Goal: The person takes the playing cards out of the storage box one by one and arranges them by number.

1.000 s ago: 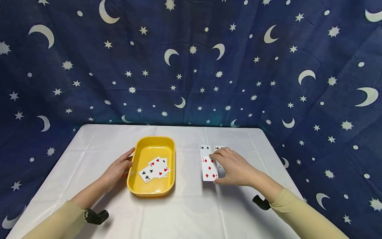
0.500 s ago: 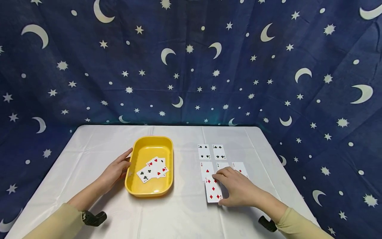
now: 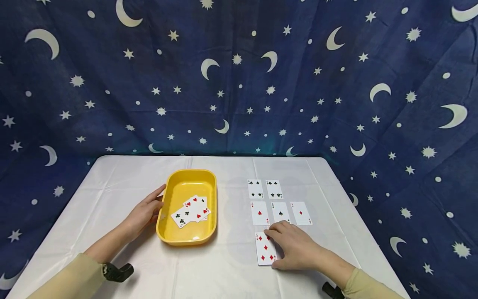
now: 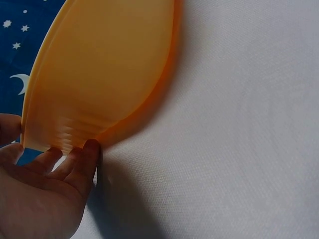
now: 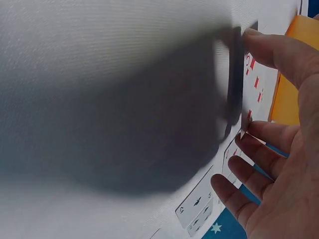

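Observation:
My right hand point(image 3: 296, 249) pinches a five of diamonds playing card point(image 3: 265, 254) by opposite ends, thumb at the near end and fingertips at the far one. In the right wrist view that card point(image 5: 255, 84) stands edge-on close over the white cloth, its shadow beside it. Just beyond lies a row of aces: hearts point(image 3: 259, 212), clubs point(image 3: 279, 209) and diamonds point(image 3: 301, 213). My left hand point(image 3: 143, 214) touches the outer left wall of a yellow tray point(image 3: 186, 182), fingertips against its side in the left wrist view. Several overlapping face-up cards point(image 3: 191, 212) lie in the tray.
Two more cards, a four of spades point(image 3: 255, 189) and a four of clubs point(image 3: 274, 189), lie behind the aces. A white cloth covers the table point(image 3: 123, 182). Behind its far edge hangs a dark blue curtain point(image 3: 179, 62) with moons and stars.
My right hand has brought the five of diamonds toward the near side of the table, from over the other cards to in front of the aces. My left hand stays at the tray.

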Demonstrator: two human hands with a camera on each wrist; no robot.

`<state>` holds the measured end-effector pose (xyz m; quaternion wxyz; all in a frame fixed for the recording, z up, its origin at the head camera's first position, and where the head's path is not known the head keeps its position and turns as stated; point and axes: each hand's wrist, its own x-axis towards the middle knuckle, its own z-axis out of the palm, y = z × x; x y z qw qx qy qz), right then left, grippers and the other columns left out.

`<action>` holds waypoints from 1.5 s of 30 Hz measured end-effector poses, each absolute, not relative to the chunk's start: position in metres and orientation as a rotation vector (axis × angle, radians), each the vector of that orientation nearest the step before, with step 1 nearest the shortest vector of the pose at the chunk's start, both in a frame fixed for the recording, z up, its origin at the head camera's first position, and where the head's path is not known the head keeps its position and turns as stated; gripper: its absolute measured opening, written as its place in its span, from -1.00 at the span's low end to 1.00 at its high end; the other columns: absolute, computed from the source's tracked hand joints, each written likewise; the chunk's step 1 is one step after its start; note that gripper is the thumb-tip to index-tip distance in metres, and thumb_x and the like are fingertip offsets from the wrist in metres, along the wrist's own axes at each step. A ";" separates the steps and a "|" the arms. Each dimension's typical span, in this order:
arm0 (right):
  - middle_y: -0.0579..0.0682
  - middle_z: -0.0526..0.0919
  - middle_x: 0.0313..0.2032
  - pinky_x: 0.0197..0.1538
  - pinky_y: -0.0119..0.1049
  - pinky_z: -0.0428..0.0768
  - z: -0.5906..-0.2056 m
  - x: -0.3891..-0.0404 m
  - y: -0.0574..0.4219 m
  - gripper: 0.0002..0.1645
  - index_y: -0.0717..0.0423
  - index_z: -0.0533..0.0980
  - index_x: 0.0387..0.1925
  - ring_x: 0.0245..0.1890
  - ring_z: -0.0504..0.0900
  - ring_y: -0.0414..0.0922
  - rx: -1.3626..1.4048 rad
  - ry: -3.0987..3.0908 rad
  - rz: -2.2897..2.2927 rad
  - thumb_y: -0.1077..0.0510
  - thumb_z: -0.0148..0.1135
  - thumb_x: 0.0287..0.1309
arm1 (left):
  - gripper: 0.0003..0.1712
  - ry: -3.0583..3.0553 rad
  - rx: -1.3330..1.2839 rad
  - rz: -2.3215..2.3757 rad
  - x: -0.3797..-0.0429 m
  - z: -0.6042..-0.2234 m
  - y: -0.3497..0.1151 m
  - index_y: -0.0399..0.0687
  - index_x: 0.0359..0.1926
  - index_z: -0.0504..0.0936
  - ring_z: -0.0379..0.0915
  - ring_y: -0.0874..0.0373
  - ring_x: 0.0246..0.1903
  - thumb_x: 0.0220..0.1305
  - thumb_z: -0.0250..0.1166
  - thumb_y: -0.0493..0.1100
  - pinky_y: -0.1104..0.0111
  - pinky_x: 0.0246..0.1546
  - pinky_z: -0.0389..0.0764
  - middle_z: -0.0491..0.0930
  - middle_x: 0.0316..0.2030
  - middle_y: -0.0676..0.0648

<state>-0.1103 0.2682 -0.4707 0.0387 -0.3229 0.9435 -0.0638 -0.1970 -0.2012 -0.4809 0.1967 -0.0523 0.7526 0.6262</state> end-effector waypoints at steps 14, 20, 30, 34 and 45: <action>-0.16 0.52 0.13 0.20 -0.06 0.48 -0.475 -0.111 0.271 -0.03 0.06 0.53 0.29 0.16 0.44 -0.13 -0.974 2.901 -0.182 -0.21 0.58 -0.21 | -0.23 2.110 -0.143 1.750 -0.196 -0.481 -0.202 0.29 0.66 -0.11 0.27 -0.21 0.38 0.56 -0.06 -0.13 0.21 0.20 0.47 0.00 0.58 -0.29; -0.12 0.52 0.15 0.22 -0.05 0.47 -0.474 -0.113 0.271 -0.02 0.07 0.52 0.30 0.16 0.44 -0.11 -0.961 2.879 -0.175 -0.22 0.57 -0.20 | -0.21 2.108 -0.106 1.756 -0.196 -0.481 -0.203 0.27 0.66 -0.13 0.23 -0.22 0.42 0.55 -0.06 -0.13 0.13 0.27 0.41 -0.02 0.58 -0.28; -0.10 0.51 0.16 0.18 -0.07 0.49 -0.475 -0.114 0.271 -0.01 0.06 0.52 0.31 0.14 0.44 -0.11 -0.941 2.859 -0.170 -0.25 0.55 -0.18 | -0.21 2.094 -0.084 1.773 -0.197 -0.482 -0.203 0.24 0.66 -0.12 0.28 -0.20 0.39 0.54 -0.06 -0.15 0.29 0.15 0.51 0.00 0.57 -0.30; -0.10 0.50 0.17 0.19 -0.06 0.49 -0.474 -0.114 0.272 0.00 0.06 0.51 0.33 0.15 0.44 -0.11 -0.935 2.856 -0.166 -0.25 0.54 -0.17 | -0.21 2.096 -0.088 1.769 -0.197 -0.480 -0.202 0.25 0.66 -0.12 0.26 -0.20 0.40 0.54 -0.06 -0.15 0.21 0.22 0.47 -0.01 0.58 -0.29; -0.14 0.51 0.19 0.21 -0.03 0.48 -0.467 -0.113 0.274 0.03 0.04 0.46 0.38 0.20 0.45 -0.10 -0.953 2.827 -0.198 -0.28 0.52 -0.11 | -0.22 2.096 -0.099 1.768 -0.197 -0.479 -0.202 0.25 0.66 -0.13 0.25 -0.21 0.41 0.55 -0.07 -0.14 0.17 0.25 0.44 -0.02 0.58 -0.28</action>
